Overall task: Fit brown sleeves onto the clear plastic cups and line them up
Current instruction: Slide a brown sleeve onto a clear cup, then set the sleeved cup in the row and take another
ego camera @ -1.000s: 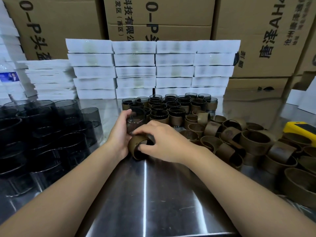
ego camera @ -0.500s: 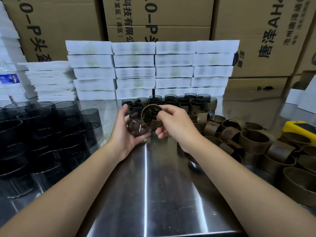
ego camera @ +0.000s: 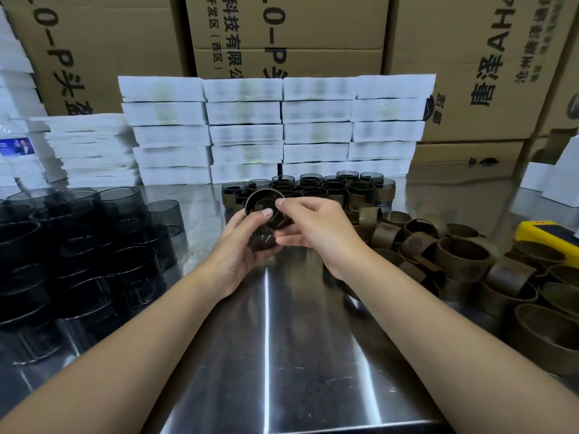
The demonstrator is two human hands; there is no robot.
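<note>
Smoky clear cup is held above mid desk, tilted, axis near-to-far. The brown sleeve rings its far end, opening facing near. The left hand grip wraps the cup; the right hand grip pinches the sleeve.

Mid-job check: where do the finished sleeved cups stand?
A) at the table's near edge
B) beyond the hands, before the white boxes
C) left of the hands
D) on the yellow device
B: the sleeved cups stand in rows beyond the left hand, which holds a cup, and the right hand, which pinches a sleeve, just before the white boxes; bare cups fill the left side.
</note>
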